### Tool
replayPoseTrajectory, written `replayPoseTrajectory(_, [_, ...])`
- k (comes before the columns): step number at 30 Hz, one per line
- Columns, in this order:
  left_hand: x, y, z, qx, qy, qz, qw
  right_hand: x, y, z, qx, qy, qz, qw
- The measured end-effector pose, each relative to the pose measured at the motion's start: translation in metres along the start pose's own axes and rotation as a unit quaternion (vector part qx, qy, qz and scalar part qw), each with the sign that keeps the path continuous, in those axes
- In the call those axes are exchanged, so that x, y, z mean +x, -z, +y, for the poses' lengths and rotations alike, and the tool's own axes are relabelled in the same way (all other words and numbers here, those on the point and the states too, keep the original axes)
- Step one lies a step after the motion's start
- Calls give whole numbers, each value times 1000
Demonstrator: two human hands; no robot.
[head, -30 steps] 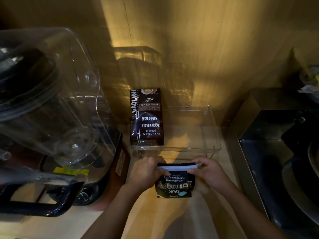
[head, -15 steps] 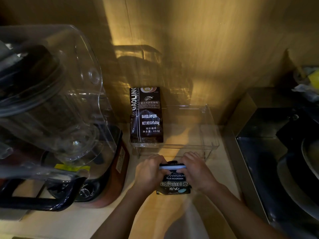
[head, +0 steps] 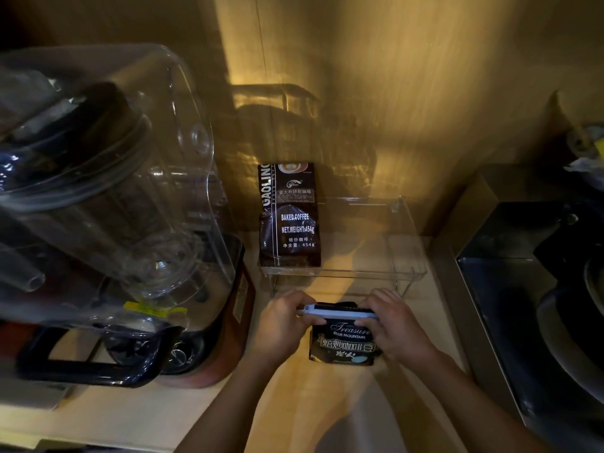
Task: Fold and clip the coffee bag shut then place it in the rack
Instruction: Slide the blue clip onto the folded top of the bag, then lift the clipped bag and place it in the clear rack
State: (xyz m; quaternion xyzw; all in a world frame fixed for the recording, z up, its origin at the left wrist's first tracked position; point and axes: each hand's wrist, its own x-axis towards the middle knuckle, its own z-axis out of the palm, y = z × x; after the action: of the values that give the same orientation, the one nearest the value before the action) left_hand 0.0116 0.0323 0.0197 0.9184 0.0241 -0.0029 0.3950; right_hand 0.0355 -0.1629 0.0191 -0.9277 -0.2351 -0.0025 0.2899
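I see both sets of fingers pinching the pale clip (head: 338, 312) across the folded top of the small coffee bag (head: 344, 343): left hand (head: 282, 325) at one end, right hand (head: 397, 325) at the other. The bag stands on the counter (head: 294, 403) just before the clear rack (head: 408, 256) (another coffee bag (head: 289, 217) stands inside it).

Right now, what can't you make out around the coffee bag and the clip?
Head view only:
- Whether the white clip is snapped shut: left hand and right hand cover both ends.
- The coffee bag fold: hidden behind the clip.
- The clear rack floor: glare and dim light.
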Motion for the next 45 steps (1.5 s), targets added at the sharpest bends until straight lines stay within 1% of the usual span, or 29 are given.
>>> replayPoseTrajectory(7, [-7, -6, -4, 11, -16, 44, 999, -2, -3, -1, -15, -10, -6, 1000])
replayPoseTrajectory(10, [-11, -14, -5, 2, -21, 72, 997, -4, -3, -1, -17, -22, 5, 1000])
replayPoseTrajectory(15, [-18, -25, -9, -107, 6, 116, 987, -8, -7, -4, -38, -45, 22, 998])
replayPoseTrajectory(18, [-16, -27, -12, -177, 33, 88, 980, -11, -10, -4, -9, -63, 39, 997])
replayPoseTrajectory(20, [-17, -28, -13, -232, 61, 66, 969, -14, -12, -2, 38, -100, 57, 993])
replayPoseTrajectory(22, [-19, -30, -13, -316, 107, 62, 941, -19, -14, 0, 103, -172, 95, 975])
replayPoseTrajectory(24, [-19, -32, -17, -375, 138, 72, 914, -25, -18, 3, 203, -250, 154, 934])
replayPoseTrajectory(26, [-18, -34, -22, -391, 149, 62, 906, -30, -23, 6, 319, -303, 190, 878])
replayPoseTrajectory(27, [-19, -35, -24, -389, 151, 51, 907, -33, -26, 8, 355, -318, 191, 858])
replayPoseTrajectory(28, [-19, -37, -26, -384, 152, 43, 910, -36, -30, 10, 369, -329, 181, 850])
replayPoseTrajectory(30, [-20, -40, -30, -374, 143, 37, 916, -39, -36, 12, 375, -324, 150, 856])
replayPoseTrajectory(32, [-19, -42, -32, -358, 129, 30, 924, -38, -38, 11, 386, -315, 141, 855])
replayPoseTrajectory(35, [-14, -41, -30, -336, 118, 35, 934, -32, -34, 12, 386, -319, 155, 852])
replayPoseTrajectory(38, [-13, -38, -21, -320, 106, 52, 940, -29, -25, 7, 372, -307, 146, 864])
replayPoseTrajectory(40, [-12, -33, -10, -314, 91, 63, 943, -28, -15, 4, 369, -304, 158, 864])
replayPoseTrajectory(42, [-11, -24, 5, -311, 69, 65, 946, -26, 3, 1, 362, -291, 173, 868])
replayPoseTrajectory(45, [-6, -2, 33, -300, 12, 69, 952, -19, 39, -6, 345, -251, 191, 884])
